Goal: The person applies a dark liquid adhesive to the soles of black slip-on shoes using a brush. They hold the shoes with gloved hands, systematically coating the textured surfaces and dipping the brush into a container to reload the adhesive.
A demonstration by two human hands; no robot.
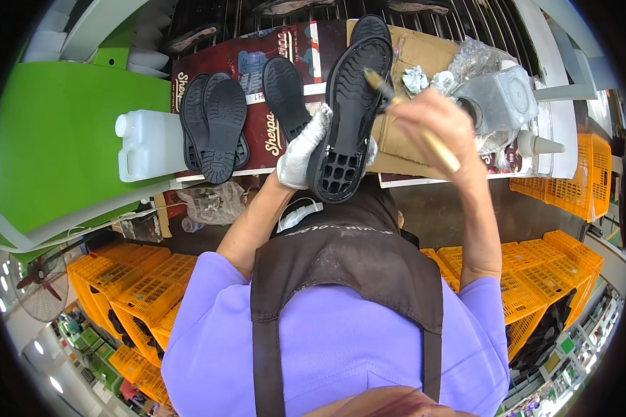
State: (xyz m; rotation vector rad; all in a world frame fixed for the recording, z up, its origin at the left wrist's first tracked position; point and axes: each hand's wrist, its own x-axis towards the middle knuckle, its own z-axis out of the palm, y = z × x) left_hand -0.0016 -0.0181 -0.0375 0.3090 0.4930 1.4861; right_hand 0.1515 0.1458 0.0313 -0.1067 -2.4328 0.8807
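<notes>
My left hand [302, 153], in a white glove, grips a black shoe sole [351, 104] by its side and holds it up with the inner face showing. The sole's heel end has a grid of square hollows. My bare right hand [438, 121] is closed round a brush [378, 82] with a light wooden handle. Its bristles are over the upper part of the sole; whether they touch it I cannot tell. Just left of the held sole lies another black sole [283, 87]. A further sole [370, 29] shows behind it, and several overlapping soles [225, 115] lie farther left.
The bench is covered with printed dark red cardboard [257, 132] and brown cardboard [400, 142]. A clear square container [513, 97], crumpled plastic [476, 59] and a nozzle bottle [539, 144] stand right. A white jug [156, 149] is left. Orange crates [146, 285] flank me; dark slats run behind.
</notes>
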